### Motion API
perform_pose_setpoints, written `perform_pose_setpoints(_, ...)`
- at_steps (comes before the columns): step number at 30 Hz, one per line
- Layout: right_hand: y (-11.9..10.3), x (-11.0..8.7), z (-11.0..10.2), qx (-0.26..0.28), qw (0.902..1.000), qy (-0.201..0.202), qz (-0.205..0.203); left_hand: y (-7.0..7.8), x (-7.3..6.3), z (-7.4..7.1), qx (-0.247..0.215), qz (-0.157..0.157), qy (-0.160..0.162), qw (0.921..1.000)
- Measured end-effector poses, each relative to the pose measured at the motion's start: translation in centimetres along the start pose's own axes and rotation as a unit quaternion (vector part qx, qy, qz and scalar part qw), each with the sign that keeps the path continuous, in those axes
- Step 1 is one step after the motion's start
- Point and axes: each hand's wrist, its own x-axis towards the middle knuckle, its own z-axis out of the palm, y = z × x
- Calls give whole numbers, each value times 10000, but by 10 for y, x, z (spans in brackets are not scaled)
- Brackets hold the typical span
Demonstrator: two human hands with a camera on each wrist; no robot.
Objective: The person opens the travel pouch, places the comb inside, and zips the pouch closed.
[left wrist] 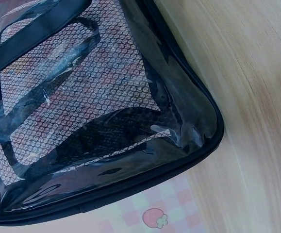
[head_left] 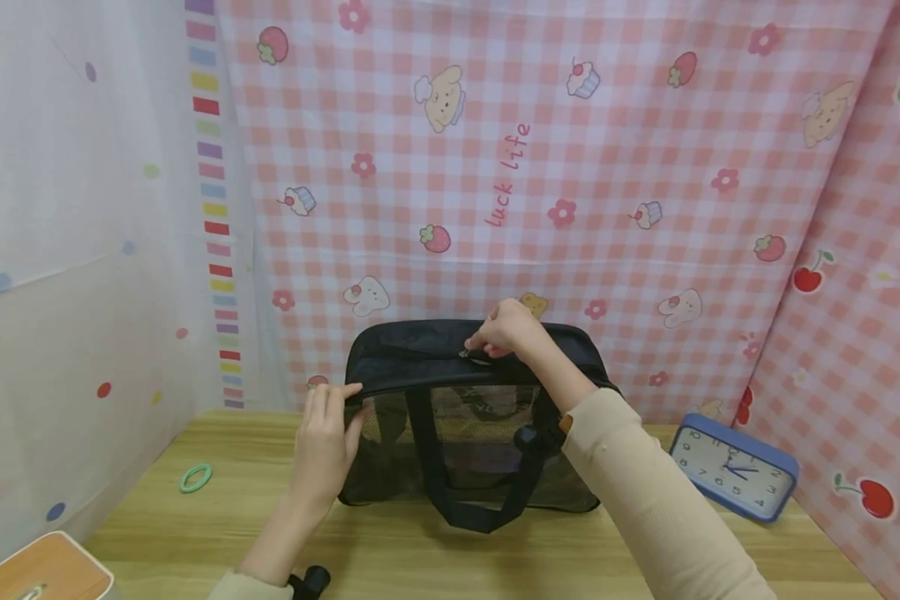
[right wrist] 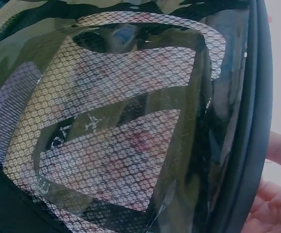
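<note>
A black bag with a clear, mesh-backed front stands upright on the wooden table, its strap handle hanging down in front. At the bag's top left corner, my left hand holds the edge, index finger along the top and thumb at the front. My right hand pinches the small zipper pull near the middle of the bag's top. Through the clear panel in the right wrist view, mesh and dark bands show. The left wrist view shows the bag's piped corner, without the fingers.
A blue clock leans at the right, near the cherry-print cloth. On the left of the table lies a green ring. A box with a wooden top is at the lower left. Pink checked cloth hangs behind the bag.
</note>
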Motion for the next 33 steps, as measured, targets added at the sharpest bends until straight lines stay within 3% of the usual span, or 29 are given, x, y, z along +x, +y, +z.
perform_pose_setpoints(8,8,0,-4,-569,9981,177,-130,1,-3,-4,-58,-49,44,10000)
perform_pose_setpoints(16,17,1,-13,-512,9984,192,-108,3,-3,-1,-81,-66,88,9999)
perform_pose_setpoints(20,19,-2,-17,-418,9986,326,-92,5,-3,1,-120,-72,71,9999)
perform_pose_setpoints(26,34,-6,-28,-847,9939,709,73,5,-2,3,-124,-37,46,9999)
perform_pose_setpoints(33,50,-2,-42,-333,9979,505,247,4,1,2,-36,-27,55,10000)
